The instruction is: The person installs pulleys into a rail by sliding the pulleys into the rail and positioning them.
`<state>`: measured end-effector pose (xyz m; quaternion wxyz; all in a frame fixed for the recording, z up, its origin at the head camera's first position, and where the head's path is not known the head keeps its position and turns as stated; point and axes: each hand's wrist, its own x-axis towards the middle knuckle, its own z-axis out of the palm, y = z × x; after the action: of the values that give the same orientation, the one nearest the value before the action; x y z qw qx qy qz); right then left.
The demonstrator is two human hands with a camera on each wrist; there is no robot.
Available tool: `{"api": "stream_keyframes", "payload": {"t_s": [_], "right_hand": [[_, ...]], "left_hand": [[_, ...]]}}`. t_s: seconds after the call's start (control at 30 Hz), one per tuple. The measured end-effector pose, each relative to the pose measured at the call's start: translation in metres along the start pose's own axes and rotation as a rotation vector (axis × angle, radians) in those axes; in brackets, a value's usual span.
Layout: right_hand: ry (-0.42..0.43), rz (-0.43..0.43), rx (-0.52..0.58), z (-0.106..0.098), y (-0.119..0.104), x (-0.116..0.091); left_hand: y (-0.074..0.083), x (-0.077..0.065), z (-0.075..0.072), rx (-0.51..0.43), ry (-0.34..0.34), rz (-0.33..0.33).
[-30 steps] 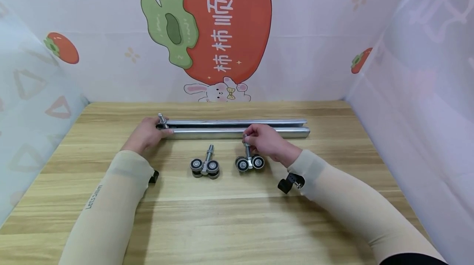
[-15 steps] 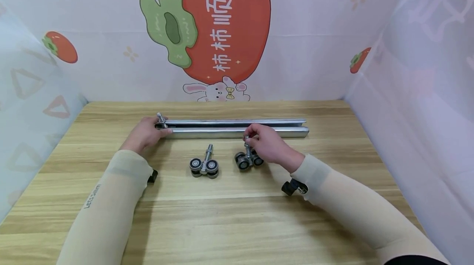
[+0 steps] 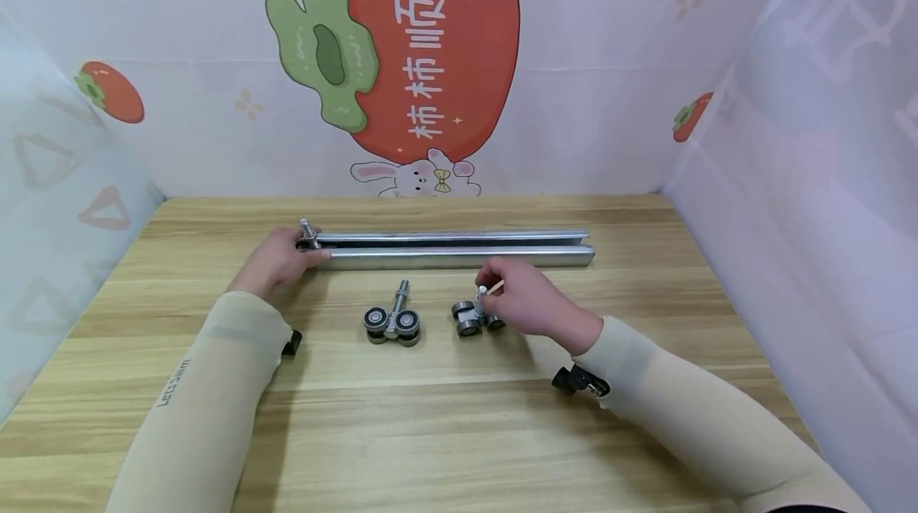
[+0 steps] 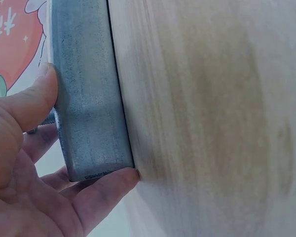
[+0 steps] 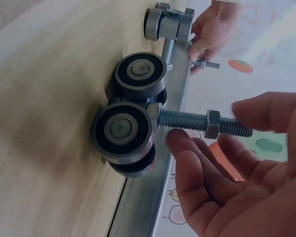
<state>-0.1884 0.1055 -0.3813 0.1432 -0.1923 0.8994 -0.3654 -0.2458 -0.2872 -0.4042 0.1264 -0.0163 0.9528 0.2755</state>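
Note:
My left hand point(image 3: 276, 262) grips the left end of a slotted metal rail point(image 3: 459, 259), thumb on its upper edge and a fingertip at its end point(image 4: 96, 168). A threaded bolt point(image 3: 308, 232) stands up from the slot there; whatever it is attached to inside is hidden. My right hand point(image 3: 529, 299) pinches the bolt of a four-wheeled roller trolley point(image 3: 468, 326), thumb at the bolt's tip and fingers beneath it. A nut point(image 5: 212, 123) sits partway along that bolt. Its wheels point(image 5: 121, 129) are by the tabletop.
A second roller trolley point(image 3: 391, 323) rests on the wooden table point(image 3: 402, 433) left of my right hand, its bolt pointing up. The rail lies across the far part of the table. Printed cloth point(image 3: 574, 131) hangs behind and along both sides.
My right hand has moved slightly down and toward me, tipping the bolt of its trolley toward me. My left hand keeps hold of the rail's end.

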Motion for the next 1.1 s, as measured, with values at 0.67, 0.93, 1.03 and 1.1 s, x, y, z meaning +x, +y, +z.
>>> {"api": "stream_keyframes", "payload": {"t_s": [0.67,0.93,1.03,1.1], "right_hand": [[0.025,-0.008,-0.158,-0.003,0.004,-0.003],[0.029,-0.021,-0.17,-0.008,0.009,-0.005],[0.032,-0.016,-0.169,-0.011,0.015,-0.005],[0.035,-0.014,-0.163,-0.014,0.019,-0.005]], "left_hand": [[0.0,-0.001,-0.002,-0.002,-0.005,0.007],[0.0,0.0,-0.002,-0.02,-0.009,0.0],[0.0,-0.001,-0.002,-0.019,-0.008,0.005],[0.0,-0.001,-0.002,-0.015,-0.003,0.01]]}}
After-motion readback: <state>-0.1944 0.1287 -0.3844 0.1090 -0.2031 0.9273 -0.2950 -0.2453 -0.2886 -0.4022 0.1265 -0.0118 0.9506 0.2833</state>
